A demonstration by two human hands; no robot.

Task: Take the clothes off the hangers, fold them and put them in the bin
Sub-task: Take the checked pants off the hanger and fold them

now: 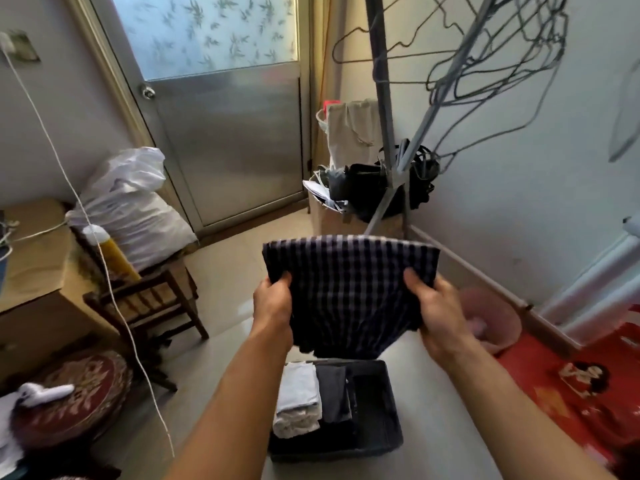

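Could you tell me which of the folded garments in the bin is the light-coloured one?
The pale folded stack at the left side of the bin; the folded garment to its right is dark grey.

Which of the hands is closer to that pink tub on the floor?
The right hand. It grips the checked cloth at its right edge, just beside the pink tub in the view. The left hand grips the cloth's other edge, across from the tub.

I'm watching through the single head-worn camera, which is facing forward and down, hanging close above the bin (375, 410).
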